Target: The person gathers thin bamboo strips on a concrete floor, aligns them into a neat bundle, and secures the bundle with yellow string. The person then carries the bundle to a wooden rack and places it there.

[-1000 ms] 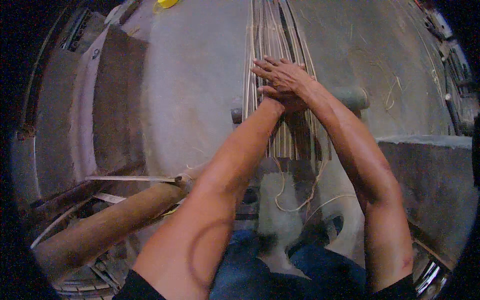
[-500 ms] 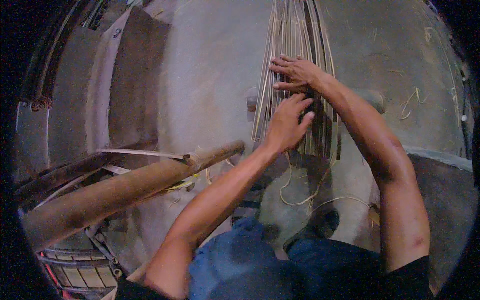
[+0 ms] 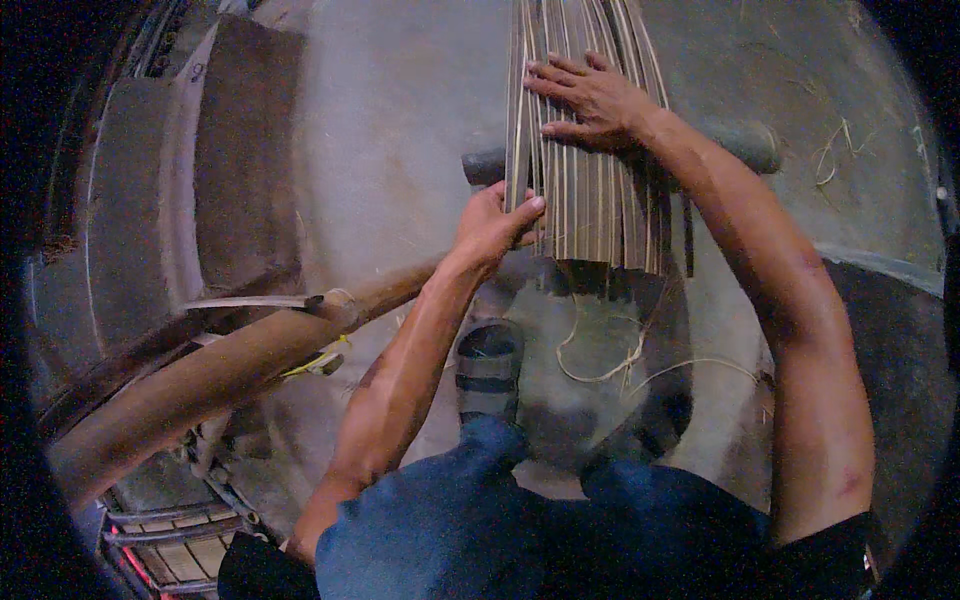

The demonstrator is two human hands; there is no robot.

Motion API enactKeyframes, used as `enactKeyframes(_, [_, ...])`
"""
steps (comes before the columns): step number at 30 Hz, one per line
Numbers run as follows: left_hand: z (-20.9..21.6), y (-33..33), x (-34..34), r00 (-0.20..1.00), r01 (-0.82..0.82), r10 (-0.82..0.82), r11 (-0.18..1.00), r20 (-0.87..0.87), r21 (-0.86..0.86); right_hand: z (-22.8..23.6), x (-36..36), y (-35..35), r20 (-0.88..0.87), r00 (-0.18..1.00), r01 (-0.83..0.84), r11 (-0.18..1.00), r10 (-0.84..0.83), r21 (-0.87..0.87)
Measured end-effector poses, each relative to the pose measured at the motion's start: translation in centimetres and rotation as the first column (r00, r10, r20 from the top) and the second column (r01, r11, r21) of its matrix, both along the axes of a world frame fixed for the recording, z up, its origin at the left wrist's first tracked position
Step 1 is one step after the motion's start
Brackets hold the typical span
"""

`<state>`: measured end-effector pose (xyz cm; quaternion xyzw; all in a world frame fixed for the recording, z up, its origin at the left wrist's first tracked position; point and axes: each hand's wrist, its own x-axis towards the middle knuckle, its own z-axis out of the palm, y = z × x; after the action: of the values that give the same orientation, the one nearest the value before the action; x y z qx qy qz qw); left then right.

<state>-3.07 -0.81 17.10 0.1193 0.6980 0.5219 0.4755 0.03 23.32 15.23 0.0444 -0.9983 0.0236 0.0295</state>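
Note:
A fan of long, flat, thin strips [image 3: 600, 215], grey-brown with pale edges, possibly bamboo, runs away from me, its near ends roughly lined up. Across its middle lies my right hand [image 3: 597, 103], palm down with fingers spread, pressing on nothing but the strips. My left hand [image 3: 490, 228] pinches the outermost strips at the left edge near their ends, thumb on top and the other fingers partly hidden underneath. A dark round log or pipe [image 3: 745, 148] passes crosswise beneath the strips, showing on both sides.
A thick brown pole [image 3: 210, 385] slants in from the lower left. Beyond it stands a brown panel [image 3: 240, 150]. Thin loose fibres [image 3: 600, 375] curl on the floor by my sandalled foot [image 3: 490, 372]. At lower left is a slatted frame [image 3: 185, 550]; a dark panel [image 3: 890, 340] stands right.
My left hand has moved left off the top of the strips and closed on their left edge. The strips now lie flatter and more side by side. My right hand stays spread on them.

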Motion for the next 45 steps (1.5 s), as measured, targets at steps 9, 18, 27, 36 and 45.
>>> enactKeyframes(9, [1.6, 2.3, 2.2, 1.0, 0.01, -0.009, 0.999, -0.008, 0.038, 2.4, 1.8, 2.6, -0.078, 0.995, -0.056, 0.998, 0.057, 0.015])
enactKeyframes(18, [2.3, 2.8, 1.1, 0.994, 0.109, -0.109, 0.994, -0.005, -0.026, 2.7, 1.6, 2.6, -0.084, 0.993, -0.079, 0.997, 0.081, 0.025])
enactKeyframes(27, [2.3, 2.9, 0.9, 1.0, 0.028, -0.028, 0.999, 0.001, 0.037, 3.1, 1.4, 2.5, -0.051, 0.993, -0.099, 0.992, 0.103, 0.079])
enactKeyframes(36, [2.6, 1.8, -1.0, 0.995, -0.002, 0.001, 1.0, -0.102, -0.003, 3.3, 1.7, 2.7, -0.015, 0.997, -0.075, 0.994, 0.076, 0.077])
enactKeyframes(45, [2.9, 1.8, -1.8, 0.977, 0.085, -0.094, 0.995, -0.189, -0.054, 3.2, 1.6, 3.0, -0.038, 0.995, -0.085, 0.994, 0.087, 0.07])
